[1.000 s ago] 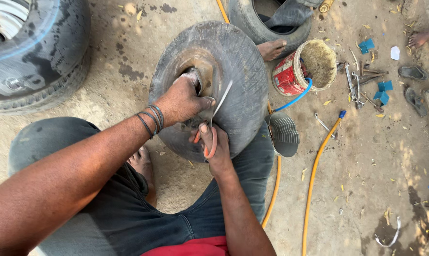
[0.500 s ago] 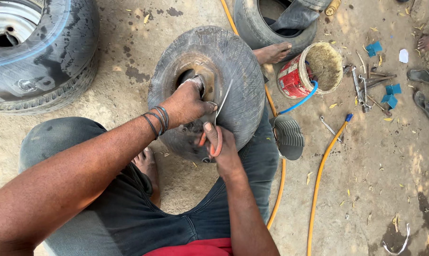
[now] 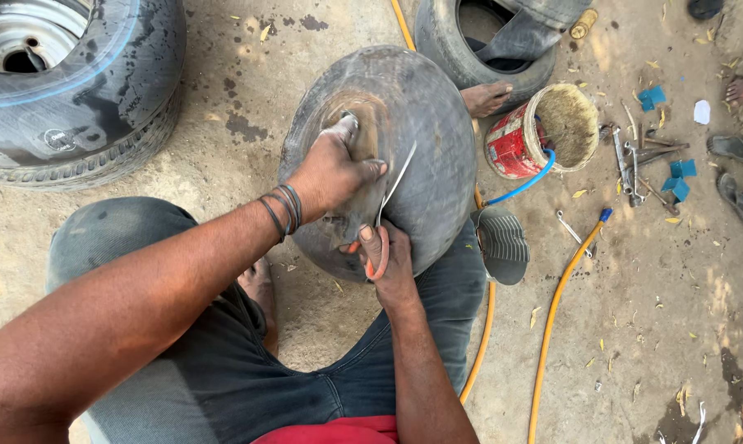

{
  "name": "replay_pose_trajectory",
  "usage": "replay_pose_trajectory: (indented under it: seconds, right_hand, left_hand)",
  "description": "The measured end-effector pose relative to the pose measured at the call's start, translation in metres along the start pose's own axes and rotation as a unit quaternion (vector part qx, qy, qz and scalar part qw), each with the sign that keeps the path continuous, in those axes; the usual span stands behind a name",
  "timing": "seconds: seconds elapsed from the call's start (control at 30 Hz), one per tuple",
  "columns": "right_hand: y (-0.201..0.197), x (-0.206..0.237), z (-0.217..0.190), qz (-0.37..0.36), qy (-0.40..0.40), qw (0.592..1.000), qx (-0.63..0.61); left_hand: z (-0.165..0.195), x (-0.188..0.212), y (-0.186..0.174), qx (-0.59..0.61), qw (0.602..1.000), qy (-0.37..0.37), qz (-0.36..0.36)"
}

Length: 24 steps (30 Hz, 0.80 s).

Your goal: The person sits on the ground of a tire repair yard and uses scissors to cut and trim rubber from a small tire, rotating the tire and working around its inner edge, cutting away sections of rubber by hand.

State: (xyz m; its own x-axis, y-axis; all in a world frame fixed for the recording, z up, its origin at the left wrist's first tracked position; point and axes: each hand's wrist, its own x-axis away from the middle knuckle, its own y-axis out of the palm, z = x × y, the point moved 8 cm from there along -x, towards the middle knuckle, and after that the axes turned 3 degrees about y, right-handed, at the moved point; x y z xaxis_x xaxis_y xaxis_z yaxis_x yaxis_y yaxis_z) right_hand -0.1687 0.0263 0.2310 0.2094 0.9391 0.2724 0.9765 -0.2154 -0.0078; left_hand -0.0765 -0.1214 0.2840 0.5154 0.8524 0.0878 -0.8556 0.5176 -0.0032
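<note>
One labelled container noted: a round red tin can with a white-patterned printed wrapper (image 3: 515, 148), lying tilted on the dirt floor (image 3: 651, 329), its open mouth turned up and to the right and showing a tan, dusty inside. It sits to the right of the left hand's fingers (image 3: 370, 168), well apart from them, and up and to the right of the right hand's fingers (image 3: 371, 242).

Small flat white scrap, possibly a card or label (image 3: 701, 112), lies on the floor far right of both sets of fingers; its face cannot be made out.

No signs or screens observed.
</note>
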Motion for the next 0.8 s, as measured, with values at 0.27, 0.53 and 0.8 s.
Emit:
replay_pose_trajectory:
  seconds: [0.27,0.53,0.8]
  right_hand:
    - [0.012,0.013,0.006,0.048,0.053,0.997,-0.019]
    - [0.007,0.012,-0.006,0.042,0.013,0.999,-0.001]
    - [-0.002,0.004,-0.007,0.049,-0.012,0.998,0.039]
  left_hand:
    - [-0.009,0.004,0.004,-0.182,0.981,0.003,-0.064]
    - [0.008,0.001,0.007,-0.164,0.977,0.119,-0.063]
    - [0.011,0.002,0.008,-0.179,0.978,0.086,-0.066]
